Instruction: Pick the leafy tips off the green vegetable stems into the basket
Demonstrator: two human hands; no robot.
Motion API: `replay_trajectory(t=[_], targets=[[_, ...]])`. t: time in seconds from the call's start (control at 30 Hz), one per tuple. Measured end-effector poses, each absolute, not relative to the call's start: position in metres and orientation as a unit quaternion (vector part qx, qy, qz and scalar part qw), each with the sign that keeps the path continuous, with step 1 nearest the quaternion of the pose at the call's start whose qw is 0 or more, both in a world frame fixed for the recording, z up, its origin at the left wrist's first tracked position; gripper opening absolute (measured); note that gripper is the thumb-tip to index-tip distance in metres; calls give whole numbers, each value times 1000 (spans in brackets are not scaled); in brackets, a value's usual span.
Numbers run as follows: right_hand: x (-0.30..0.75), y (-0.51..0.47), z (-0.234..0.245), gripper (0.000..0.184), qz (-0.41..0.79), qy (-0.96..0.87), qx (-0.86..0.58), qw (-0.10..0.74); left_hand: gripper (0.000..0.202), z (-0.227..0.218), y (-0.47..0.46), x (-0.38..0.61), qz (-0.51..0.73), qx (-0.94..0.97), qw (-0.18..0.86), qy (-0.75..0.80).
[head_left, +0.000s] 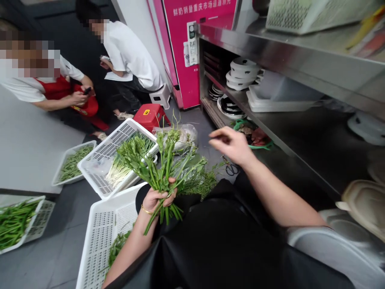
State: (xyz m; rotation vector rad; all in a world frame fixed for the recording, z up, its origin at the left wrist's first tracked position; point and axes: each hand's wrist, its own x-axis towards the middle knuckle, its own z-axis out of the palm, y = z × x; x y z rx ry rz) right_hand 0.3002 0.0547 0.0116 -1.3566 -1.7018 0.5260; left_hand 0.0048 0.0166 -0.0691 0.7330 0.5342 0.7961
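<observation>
My left hand (159, 196) is closed round the stems of a bunch of leafy greens (165, 160), held upright above my dark apron. The cut stem ends stick out below the fist, and the leafy tops fan out above it. To the right, my right hand (231, 145) hangs in the air near the shelf with fingers loosely bent and apart; nothing shows in them. Below it, a pair of scissors (231, 169) lies on the floor. Behind the bunch, more loose greens (200, 182) lie in and around clear plastic.
White crates (99, 212) of greens, spring onions (116, 170) and green beans (75, 160) stand on the left. A red stool (150, 115) is ahead, two people sit beyond. At right, a steel shelf (270, 52) holds dishes; a green basket (261, 147) of scraps sits under it.
</observation>
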Motion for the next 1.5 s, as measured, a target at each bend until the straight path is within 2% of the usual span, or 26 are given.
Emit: replay_trajectory(t=[0.07, 0.1, 0.17, 0.23, 0.37, 0.47, 0.57, 0.7, 0.77, 0.83, 0.93, 1.03, 1.13, 1.2, 1.33, 1.4, 1.5], targets=[[277, 66, 13, 52, 204, -736, -519, 384, 42, -68, 14, 7, 373, 356, 815, 262], [266, 72, 12, 51, 212, -761, -505, 348, 42, -67, 13, 8, 373, 362, 811, 269], [253, 83, 8, 32, 240, -779, -488, 313, 44, -66, 10, 7, 373, 365, 807, 277], [256, 92, 6, 21, 278, -751, -490, 344, 50, -65, 8, 5, 375, 366, 802, 288], [305, 97, 10, 34, 333, -630, -520, 471, 65, -62, 7, 0, 387, 380, 774, 327], [350, 93, 2, 50, 320, -561, -583, 493, 67, -63, 8, -2, 386, 380, 765, 348], [370, 80, -21, 51, 314, -582, -628, 410, 67, -66, 10, -1, 381, 372, 769, 352], [341, 58, -40, 29, 301, -642, -632, 313, 65, -66, 12, 6, 369, 376, 768, 366], [309, 50, -32, 27, 262, -694, -603, 294, 62, -66, 12, 13, 368, 383, 760, 376], [274, 49, -16, 34, 228, -734, -564, 301, 60, -65, 12, 19, 370, 390, 753, 380], [230, 59, -1, 42, 239, -737, -562, 287, 48, -65, 10, 26, 371, 407, 741, 384], [212, 70, -6, 32, 287, -732, -562, 256, 35, -65, 6, 27, 378, 414, 733, 385], [218, 72, -13, 30, 292, -734, -564, 240, 40, -66, 2, 23, 389, 394, 743, 378], [226, 66, -7, 31, 255, -733, -575, 261, 47, -68, 2, 21, 391, 377, 752, 373], [232, 49, 20, 24, 220, -729, -506, 405, 54, -70, 3, 23, 389, 367, 760, 369], [227, 48, 26, 19, 256, -748, -461, 404, 54, -69, 5, 26, 386, 369, 762, 365], [216, 60, 18, 14, 302, -740, -491, 347, 55, -69, 6, 29, 380, 369, 766, 364]])
